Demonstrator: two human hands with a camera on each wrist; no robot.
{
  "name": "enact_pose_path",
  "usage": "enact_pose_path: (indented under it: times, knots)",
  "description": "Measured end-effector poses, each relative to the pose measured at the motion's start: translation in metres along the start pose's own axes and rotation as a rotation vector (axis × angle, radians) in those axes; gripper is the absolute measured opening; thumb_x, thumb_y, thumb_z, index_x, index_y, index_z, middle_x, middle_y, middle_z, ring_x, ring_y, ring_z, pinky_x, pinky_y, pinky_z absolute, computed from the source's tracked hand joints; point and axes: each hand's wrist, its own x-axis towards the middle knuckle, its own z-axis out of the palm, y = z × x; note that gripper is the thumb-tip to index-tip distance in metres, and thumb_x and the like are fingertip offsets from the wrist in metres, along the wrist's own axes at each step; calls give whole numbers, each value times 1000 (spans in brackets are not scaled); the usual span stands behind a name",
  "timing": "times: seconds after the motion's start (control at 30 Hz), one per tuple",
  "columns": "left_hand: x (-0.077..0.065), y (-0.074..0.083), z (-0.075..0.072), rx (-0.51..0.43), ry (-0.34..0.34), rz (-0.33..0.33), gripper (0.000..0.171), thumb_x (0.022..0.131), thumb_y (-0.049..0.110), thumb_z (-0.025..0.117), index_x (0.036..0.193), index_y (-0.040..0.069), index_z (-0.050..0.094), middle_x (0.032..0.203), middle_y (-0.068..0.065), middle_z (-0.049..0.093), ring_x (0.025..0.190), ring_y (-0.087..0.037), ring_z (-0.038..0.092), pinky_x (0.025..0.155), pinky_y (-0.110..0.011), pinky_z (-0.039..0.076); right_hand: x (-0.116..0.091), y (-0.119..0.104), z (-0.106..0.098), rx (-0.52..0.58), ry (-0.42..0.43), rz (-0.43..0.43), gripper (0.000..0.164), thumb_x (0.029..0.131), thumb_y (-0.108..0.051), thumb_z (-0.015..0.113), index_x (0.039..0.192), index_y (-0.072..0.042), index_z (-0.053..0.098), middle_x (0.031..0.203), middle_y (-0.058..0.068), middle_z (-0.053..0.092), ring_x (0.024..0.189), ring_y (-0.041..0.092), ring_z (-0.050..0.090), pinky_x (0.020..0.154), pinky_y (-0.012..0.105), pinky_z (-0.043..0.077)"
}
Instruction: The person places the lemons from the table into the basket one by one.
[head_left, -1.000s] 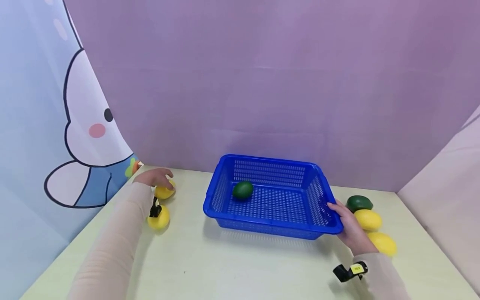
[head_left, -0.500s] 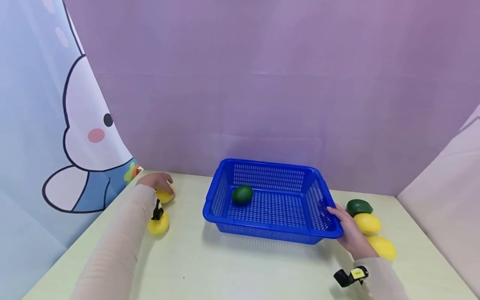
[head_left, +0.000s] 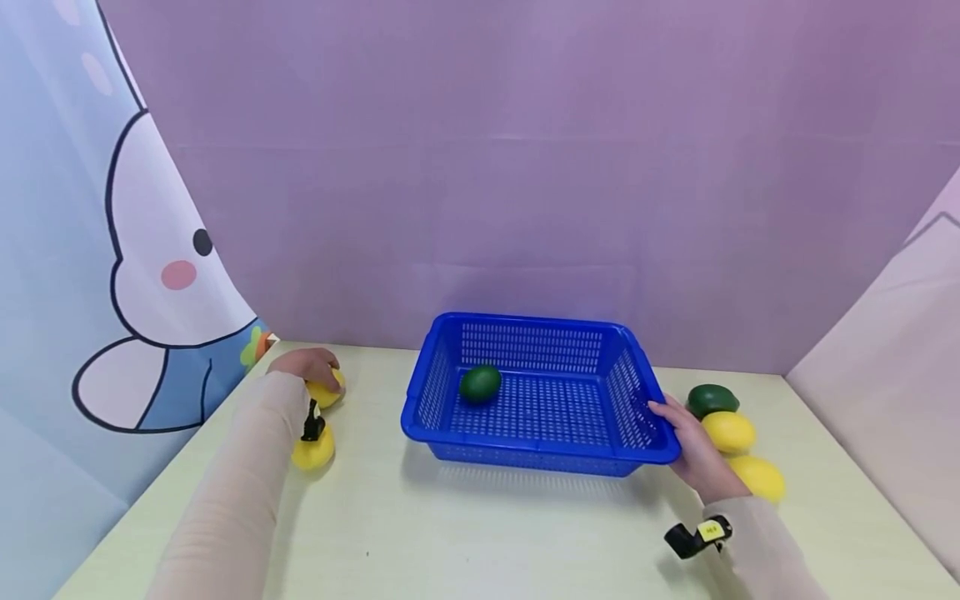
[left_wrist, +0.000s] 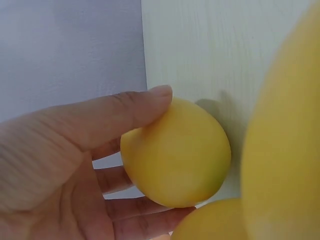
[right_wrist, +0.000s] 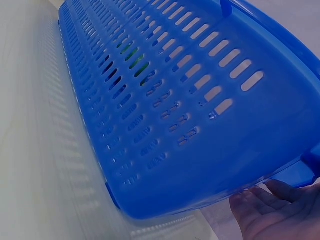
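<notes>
At the far left of the table, my left hand (head_left: 306, 365) holds a lemon (head_left: 328, 388). In the left wrist view, the thumb presses on top of this lemon (left_wrist: 177, 155) and the fingers curl around its far side. A second lemon (head_left: 313, 450) lies nearer, partly behind the wrist camera. Another yellow fruit (left_wrist: 215, 222) shows at the bottom of the left wrist view. My right hand (head_left: 697, 450) grips the right rim of a blue slotted basket (head_left: 525, 450), thumb over the edge and fingers beneath. One dark green oval fruit (head_left: 481, 383) rests in the basket's left part.
Right of the basket, beside my right hand, a dark green fruit (head_left: 712, 401) and two lemons, one farther back (head_left: 729, 432) and one nearer (head_left: 759, 477), stand in a row. A purple cloth (head_left: 480, 167) hangs behind the table (head_left: 420, 533), with printed cloth at the left.
My left hand's fingers have closed a little more around the far lemon. The right hand keeps its grip on the basket. The whole head view shifts slightly.
</notes>
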Motion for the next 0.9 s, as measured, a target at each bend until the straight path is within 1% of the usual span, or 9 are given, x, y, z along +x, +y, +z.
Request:
enact_pose_path:
  times: [0.27, 0.43, 0.57, 0.67, 0.8, 0.83, 0.87, 0.9]
  knots:
    - [-2, 1, 2, 41, 17, 40, 56, 78, 31, 73, 129, 13, 56, 131, -21, 46, 105, -38, 44, 84, -53, 42, -2, -2, -1, -15, 7, 6, 66, 101, -36, 38, 152, -12, 3, 105, -7, 58, 95, 12, 59, 85, 29, 52]
    - [-3, 4, 2, 76, 33, 58, 55, 80, 32, 71, 129, 13, 55, 129, -21, 46, 103, -39, 45, 82, -53, 43, -3, -2, 0, -11, 11, 14, 66, 101, -35, 38, 152, -12, 3, 105, -8, 58, 96, 12, 59, 87, 30, 51]
    - [-7, 8, 0, 123, 86, 133, 56, 79, 32, 73, 128, 10, 57, 129, -22, 46, 104, -39, 45, 79, -54, 44, -3, -1, -1, -18, 11, 14, 67, 101, -37, 38, 152, -14, 2, 106, -8, 57, 96, 12, 59, 87, 30, 51]
    - [-8, 10, -3, 125, 116, 179, 56, 77, 31, 75, 126, 8, 58, 129, -22, 46, 105, -40, 47, 79, -53, 46, -3, -2, -1, -30, 13, 17, 69, 100, -38, 39, 152, -15, 1, 107, -8, 57, 96, 12, 59, 87, 30, 51]
    - [-13, 15, -7, 74, 89, 195, 57, 79, 31, 74, 128, 8, 55, 132, -22, 44, 108, -40, 48, 81, -51, 48, -3, -2, -1, -27, 7, 12, 68, 101, -38, 39, 152, -14, 2, 106, -8, 58, 96, 12, 59, 86, 29, 51]
    - [-15, 17, -8, 69, 83, 208, 57, 80, 30, 74, 129, 7, 54, 133, -22, 44, 109, -41, 48, 82, -51, 49, -3, -2, -1, -22, 5, 10, 67, 101, -37, 39, 152, -14, 3, 106, -8, 58, 95, 12, 59, 85, 29, 52]
    - [-16, 19, -10, 68, 95, 224, 57, 80, 29, 75, 128, 7, 55, 133, -21, 45, 109, -41, 49, 83, -52, 49, -3, -2, -1, -16, 3, 8, 67, 101, -37, 38, 152, -14, 3, 105, -9, 58, 95, 12, 59, 85, 28, 52]
    - [-19, 22, -11, 63, 92, 230, 57, 80, 29, 74, 128, 7, 54, 133, -21, 45, 110, -41, 49, 84, -53, 49, -3, -2, -1, -11, 0, 5, 66, 101, -37, 38, 152, -14, 3, 104, -9, 59, 95, 11, 59, 85, 28, 52]
